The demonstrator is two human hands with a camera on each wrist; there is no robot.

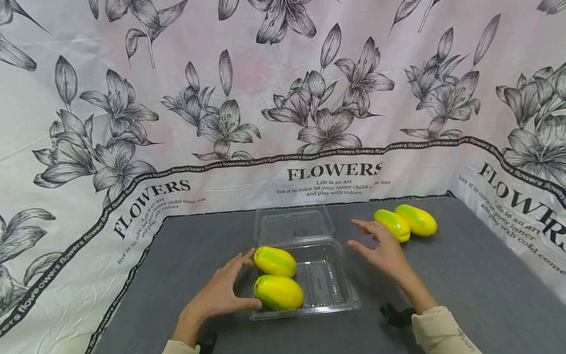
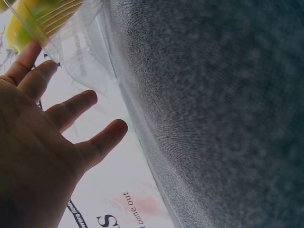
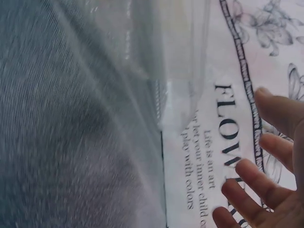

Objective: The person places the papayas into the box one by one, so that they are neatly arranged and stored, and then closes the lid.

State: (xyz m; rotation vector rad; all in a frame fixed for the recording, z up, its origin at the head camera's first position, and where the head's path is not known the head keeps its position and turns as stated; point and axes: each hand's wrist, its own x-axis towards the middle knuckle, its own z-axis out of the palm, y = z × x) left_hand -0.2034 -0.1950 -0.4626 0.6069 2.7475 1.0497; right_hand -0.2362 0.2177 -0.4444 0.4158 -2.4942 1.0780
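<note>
Two yellow-green papayas, a rear papaya (image 1: pixel 276 260) and a front papaya (image 1: pixel 280 292), lie side by side in the left half of a clear plastic clamshell box (image 1: pixel 349 295). Its hinged lid (image 1: pixel 294 225) is folded back, away from the person. My left hand (image 1: pixel 221 287) is at the box's left side, thumb and fingers spread, fingertips right by the two fruits. In the left wrist view, its fingers (image 2: pixel 71 109) are extended near the clear plastic. To the right of the box hovers my right hand (image 1: pixel 385 253), fingers loosely spread, holding nothing.
Beyond the right hand, two more papayas, a nearer one (image 1: pixel 392 227) and a farther one (image 1: pixel 417 220), lie together on the dark grey table (image 1: pixel 203 231). A white flower-printed cloth (image 1: pixel 247 187) hangs around the table's back and sides. Dark straps (image 1: pixel 397 315) show near the wrists.
</note>
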